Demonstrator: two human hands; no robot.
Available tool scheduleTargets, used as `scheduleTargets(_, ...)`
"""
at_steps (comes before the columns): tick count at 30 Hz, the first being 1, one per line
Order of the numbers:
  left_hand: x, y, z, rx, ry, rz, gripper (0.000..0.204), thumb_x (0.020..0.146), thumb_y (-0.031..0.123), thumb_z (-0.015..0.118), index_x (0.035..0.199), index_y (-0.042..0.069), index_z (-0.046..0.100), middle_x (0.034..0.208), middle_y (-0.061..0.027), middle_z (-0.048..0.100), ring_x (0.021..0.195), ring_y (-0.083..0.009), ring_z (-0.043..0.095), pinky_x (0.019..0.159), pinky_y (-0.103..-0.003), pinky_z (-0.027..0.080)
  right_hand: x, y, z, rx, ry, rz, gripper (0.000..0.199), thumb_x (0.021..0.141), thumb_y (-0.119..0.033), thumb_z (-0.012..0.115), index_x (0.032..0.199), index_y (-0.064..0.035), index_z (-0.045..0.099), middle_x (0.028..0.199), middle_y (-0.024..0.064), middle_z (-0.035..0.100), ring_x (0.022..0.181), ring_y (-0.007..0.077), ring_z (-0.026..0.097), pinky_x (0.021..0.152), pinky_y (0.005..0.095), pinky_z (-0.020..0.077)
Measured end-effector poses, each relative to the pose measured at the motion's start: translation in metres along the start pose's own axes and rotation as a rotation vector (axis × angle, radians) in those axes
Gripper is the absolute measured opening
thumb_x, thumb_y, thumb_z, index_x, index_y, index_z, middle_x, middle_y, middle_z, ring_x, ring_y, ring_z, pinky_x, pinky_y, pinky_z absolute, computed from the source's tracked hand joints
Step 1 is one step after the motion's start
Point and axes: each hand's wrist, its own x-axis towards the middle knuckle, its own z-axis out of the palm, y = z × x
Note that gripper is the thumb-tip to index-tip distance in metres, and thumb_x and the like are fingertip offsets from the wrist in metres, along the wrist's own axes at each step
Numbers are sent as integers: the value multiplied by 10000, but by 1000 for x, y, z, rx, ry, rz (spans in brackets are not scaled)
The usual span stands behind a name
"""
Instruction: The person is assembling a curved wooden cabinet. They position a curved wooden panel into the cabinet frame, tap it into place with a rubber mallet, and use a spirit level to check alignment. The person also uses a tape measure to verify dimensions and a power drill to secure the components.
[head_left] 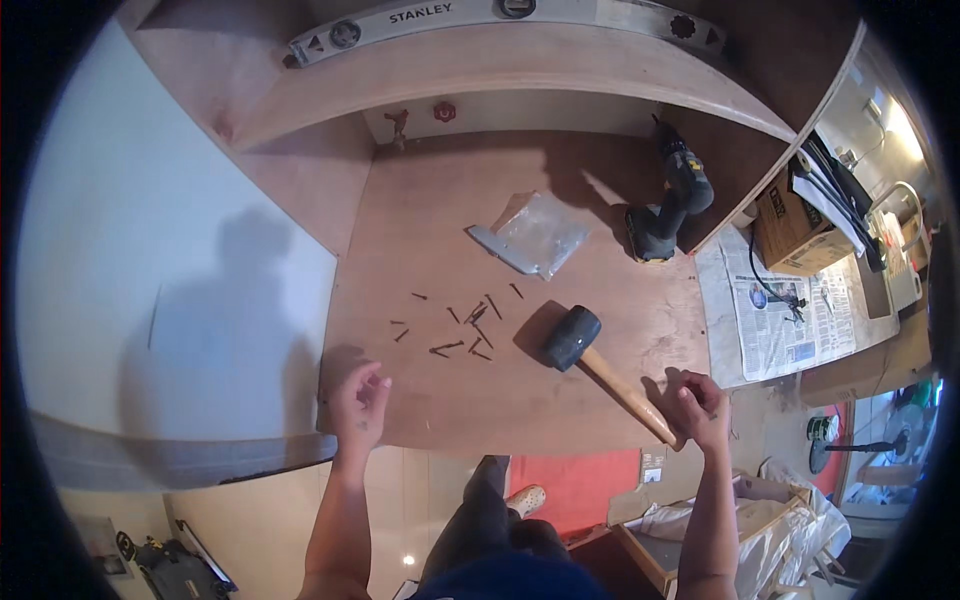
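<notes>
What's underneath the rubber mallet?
The rubber mallet lies on the brown wooden board, whose surface shows on either side of it. Whatever is directly beneath its head and handle is covered and cannot be seen.

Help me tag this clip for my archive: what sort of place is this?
Probably a room being fitted out or renovated: a cordless drill and a black-headed mallet rest on open wooden cabinetry, with newspaper spread beside it.

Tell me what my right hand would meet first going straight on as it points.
Your right hand would probably first meet the cordless drill or the side panel close beside it; depth is unclear.
</notes>
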Motion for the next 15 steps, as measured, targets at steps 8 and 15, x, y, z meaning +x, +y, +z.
scheduleTargets(8, -32, -52, 16, 43, 243, 184, 292, 883, 122, 798, 1153, 57, 706, 923, -39, 665, 718, -127, 557, 663, -285, 475, 1, 35, 9, 69, 90, -157, 229, 992, -155, 669, 1143, 17, 663, 949, 16, 643, 804, 75, 551, 731, 228, 464)
scheduleTargets(15, -34, -57, 28, 157, 342, 269, 286, 872, 162, 803, 1127, 72, 708, 869, -32, 640, 624, -136, 489, 577, -289, 415, -4, 38, 8, 75, 154, -151, 227, 927, -161, 724, 1057, 19, 680, 866, -14, 606, 771, 63, 519, 696, 234, 418)
